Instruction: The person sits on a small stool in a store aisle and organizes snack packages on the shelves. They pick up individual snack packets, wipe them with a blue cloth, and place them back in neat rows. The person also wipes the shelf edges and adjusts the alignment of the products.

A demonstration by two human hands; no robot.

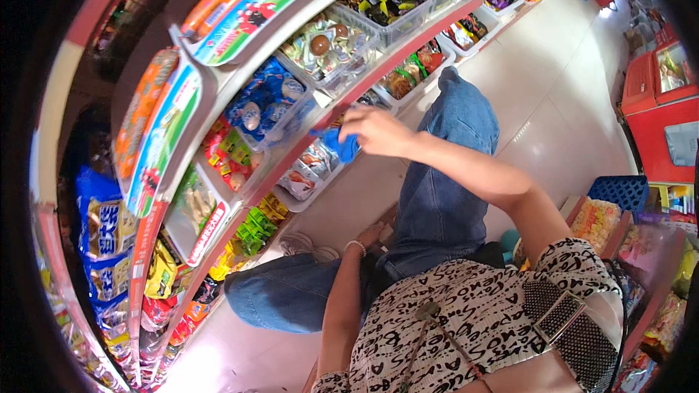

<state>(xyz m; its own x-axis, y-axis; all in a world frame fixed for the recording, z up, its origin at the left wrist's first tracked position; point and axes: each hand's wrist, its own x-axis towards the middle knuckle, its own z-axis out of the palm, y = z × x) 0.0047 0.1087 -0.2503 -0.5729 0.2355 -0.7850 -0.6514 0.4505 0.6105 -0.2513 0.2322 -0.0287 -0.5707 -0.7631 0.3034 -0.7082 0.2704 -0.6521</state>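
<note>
My right hand [374, 131] is raised at the edge of the lower shelf, its fingers closed on a crumpled blue cloth [345, 144]. The cloth hangs over a bin of silver-wrapped snack packets [310, 169]. A clear bin of blue-wrapped round snacks [267, 99] stands on the shelf above, left of the hand. My left hand [371, 233], with a beaded bracelet on its wrist, is low between my legs, next to a brown edge. Its fingers are partly hidden, and whether it holds anything is unclear.
Tiered shelves with a red edge strip [404, 57] curve along the left, full of bins of packaged snacks. Behind my right arm are a blue perforated basket [617, 194], a red cabinet [650, 147] and more packaged snacks [595, 221]. Pale floor tiles [551, 82] lie between.
</note>
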